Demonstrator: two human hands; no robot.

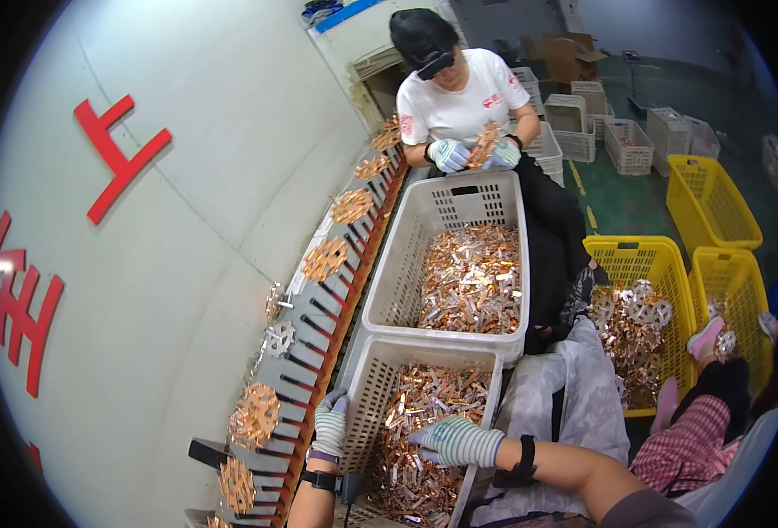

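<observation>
Metal pieces [437,396] in nearer crate [371,380]

Two foreground crates [402,282], three yellow baskets [714,201], two near gloved hands [463,442] — two more on a co-worker [455,106]

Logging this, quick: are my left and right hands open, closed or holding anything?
Left hand: beside the near pale crate; open or closed, cannot be told.
Right hand: over the metal pieces; grip cannot be told.

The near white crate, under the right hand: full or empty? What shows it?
Partly full: metal pieces lie heaped in the crate, its sides showing bare above them.
</observation>
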